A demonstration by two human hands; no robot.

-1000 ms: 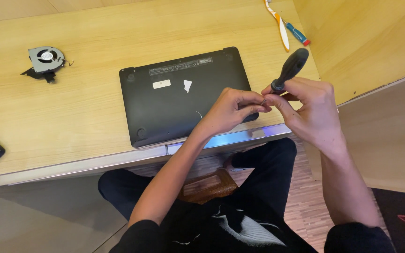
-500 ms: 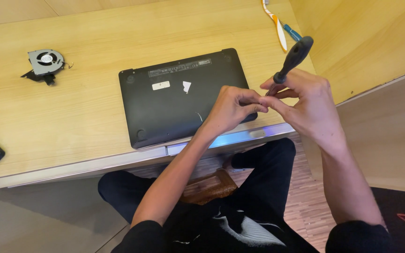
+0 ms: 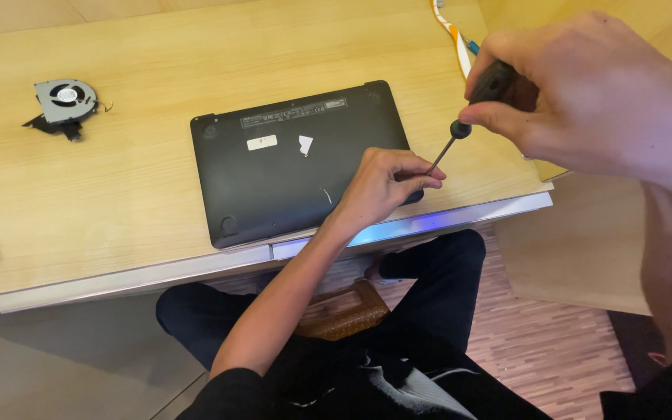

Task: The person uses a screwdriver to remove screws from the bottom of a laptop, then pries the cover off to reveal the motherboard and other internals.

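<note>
A: Which way does the screwdriver (image 3: 468, 117) point?
B: Down-left, handle up-right, above the desk's (image 3: 118, 202) front edge by the upturned laptop (image 3: 289, 167).
A: The hands?
B: The right hand (image 3: 585, 93) is closed round the handle; the left hand (image 3: 383, 183) pinches the shaft's lower end.
A: Anything hidden?
B: The tip, behind the fingers; most of the handle too.

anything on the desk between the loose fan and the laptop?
Head view: nothing. Only bare wooden desk lies between the cooling fan at left and the upturned black laptop.
</note>
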